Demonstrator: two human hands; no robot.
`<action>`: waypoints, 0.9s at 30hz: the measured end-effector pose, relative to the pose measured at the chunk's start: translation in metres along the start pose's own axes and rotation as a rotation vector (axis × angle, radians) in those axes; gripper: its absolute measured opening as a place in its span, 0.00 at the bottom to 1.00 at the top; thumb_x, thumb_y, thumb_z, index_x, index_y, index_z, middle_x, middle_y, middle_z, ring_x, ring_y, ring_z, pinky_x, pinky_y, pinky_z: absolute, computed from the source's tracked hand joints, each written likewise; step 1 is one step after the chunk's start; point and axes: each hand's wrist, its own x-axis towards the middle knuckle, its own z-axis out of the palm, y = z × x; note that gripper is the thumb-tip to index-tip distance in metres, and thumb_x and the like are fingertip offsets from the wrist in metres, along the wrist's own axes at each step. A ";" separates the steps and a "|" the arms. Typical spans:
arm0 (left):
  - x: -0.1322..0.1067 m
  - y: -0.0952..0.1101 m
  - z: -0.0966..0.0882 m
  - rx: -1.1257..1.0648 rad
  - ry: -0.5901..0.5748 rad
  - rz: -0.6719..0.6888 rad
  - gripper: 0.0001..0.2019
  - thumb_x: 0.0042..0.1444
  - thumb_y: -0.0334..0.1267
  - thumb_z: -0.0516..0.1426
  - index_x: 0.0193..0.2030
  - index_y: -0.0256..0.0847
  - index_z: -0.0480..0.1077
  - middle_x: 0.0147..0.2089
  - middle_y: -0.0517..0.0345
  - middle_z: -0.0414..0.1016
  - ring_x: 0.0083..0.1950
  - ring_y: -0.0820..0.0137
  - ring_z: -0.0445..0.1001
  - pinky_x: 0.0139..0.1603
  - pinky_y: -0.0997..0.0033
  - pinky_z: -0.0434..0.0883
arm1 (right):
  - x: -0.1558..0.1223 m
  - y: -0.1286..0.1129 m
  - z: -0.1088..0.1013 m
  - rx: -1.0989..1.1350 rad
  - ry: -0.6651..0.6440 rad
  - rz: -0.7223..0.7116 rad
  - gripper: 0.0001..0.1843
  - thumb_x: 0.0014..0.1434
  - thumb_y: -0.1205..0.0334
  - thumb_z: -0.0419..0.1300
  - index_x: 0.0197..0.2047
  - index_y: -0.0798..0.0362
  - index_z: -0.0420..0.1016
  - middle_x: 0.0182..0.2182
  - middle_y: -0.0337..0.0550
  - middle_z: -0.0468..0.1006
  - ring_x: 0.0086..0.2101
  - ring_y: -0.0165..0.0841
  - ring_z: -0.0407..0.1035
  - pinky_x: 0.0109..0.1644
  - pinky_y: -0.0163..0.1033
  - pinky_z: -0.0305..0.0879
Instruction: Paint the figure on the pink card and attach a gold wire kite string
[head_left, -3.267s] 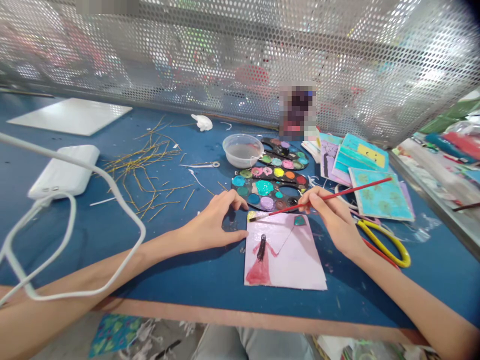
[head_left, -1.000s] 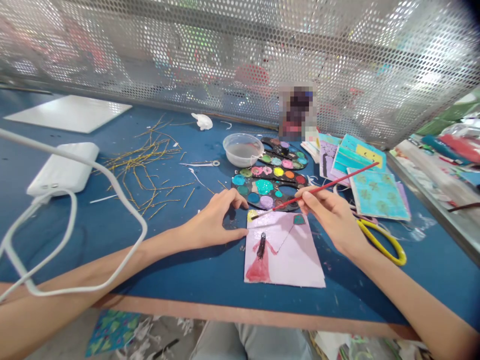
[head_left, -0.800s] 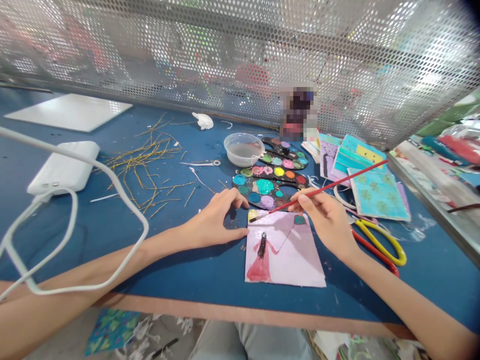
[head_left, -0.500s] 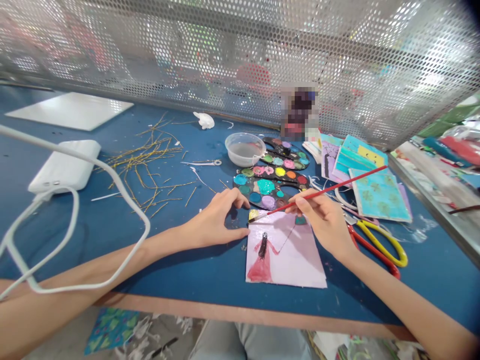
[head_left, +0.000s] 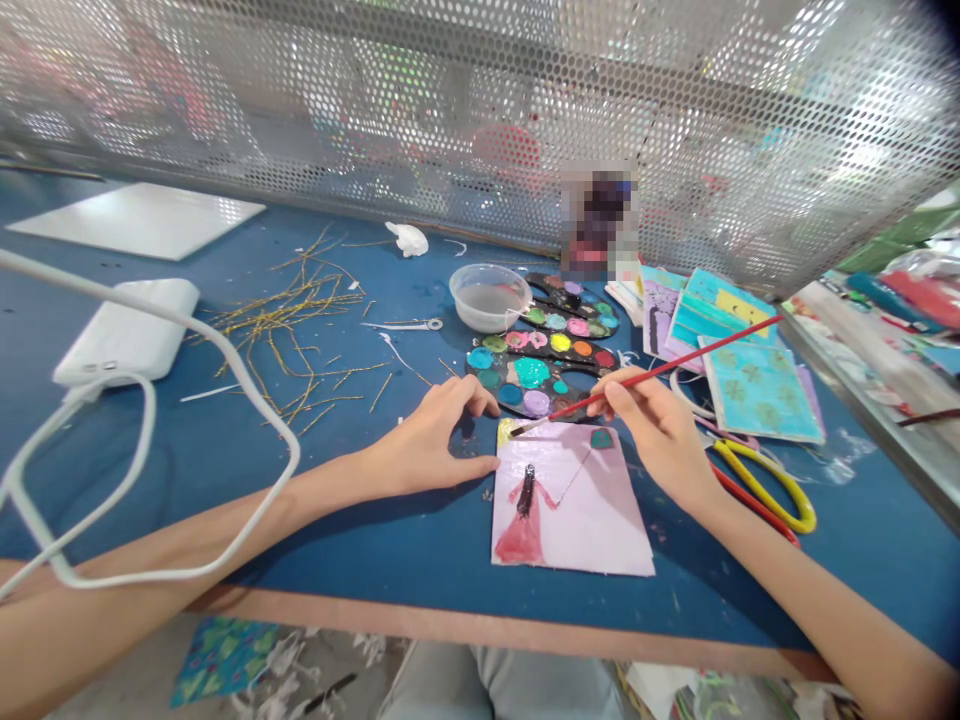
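Note:
A small pale-pink painted card (head_left: 592, 510) lies flat on the blue table, showing a figure in a red dress with long black hair, a thin line to a green patch, and yellow in its top left corner. My right hand (head_left: 656, 430) is closed on a red-handled paintbrush (head_left: 645, 374), whose bristles are at the yellow corner. My left hand (head_left: 431, 440) rests left of the card, thumb and fingers apart, thumb tip at its left edge. The curled fingers are close to a black paint palette (head_left: 491, 358) holding several colours.
Behind the palette stands a clear water bowl (head_left: 489, 300). Painted cards (head_left: 765, 390) and yellow-and-red-handled scissors (head_left: 772, 485) lie to the right. Yellow twigs (head_left: 277, 320), a white power bank (head_left: 127, 330) and its looping cable (head_left: 262, 390) are at left. A perforated metal screen (head_left: 375, 120) borders the back.
My right hand has shifted slightly right, taking the brush tip a little right and up within the yellow corner. The green patch shows more fully. My left hand stays in place.

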 end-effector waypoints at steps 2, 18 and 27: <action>0.000 0.000 0.000 0.004 -0.002 0.002 0.19 0.52 0.42 0.63 0.37 0.45 0.53 0.50 0.55 0.74 0.49 0.62 0.68 0.52 0.58 0.64 | 0.000 0.000 -0.001 0.014 -0.002 0.000 0.17 0.64 0.44 0.59 0.38 0.49 0.74 0.29 0.41 0.79 0.32 0.33 0.75 0.38 0.38 0.72; -0.001 0.000 0.001 0.005 0.000 0.004 0.19 0.52 0.41 0.62 0.37 0.45 0.53 0.50 0.55 0.73 0.49 0.63 0.68 0.51 0.59 0.63 | 0.007 0.009 -0.003 0.004 -0.053 0.008 0.18 0.64 0.43 0.59 0.38 0.51 0.73 0.30 0.41 0.78 0.32 0.32 0.74 0.38 0.38 0.70; 0.001 0.000 0.001 0.008 -0.002 0.009 0.19 0.53 0.42 0.62 0.37 0.45 0.53 0.50 0.55 0.73 0.49 0.63 0.67 0.52 0.60 0.63 | 0.013 0.013 -0.006 -0.026 0.002 -0.013 0.19 0.63 0.41 0.59 0.39 0.50 0.73 0.29 0.40 0.76 0.32 0.33 0.71 0.37 0.38 0.67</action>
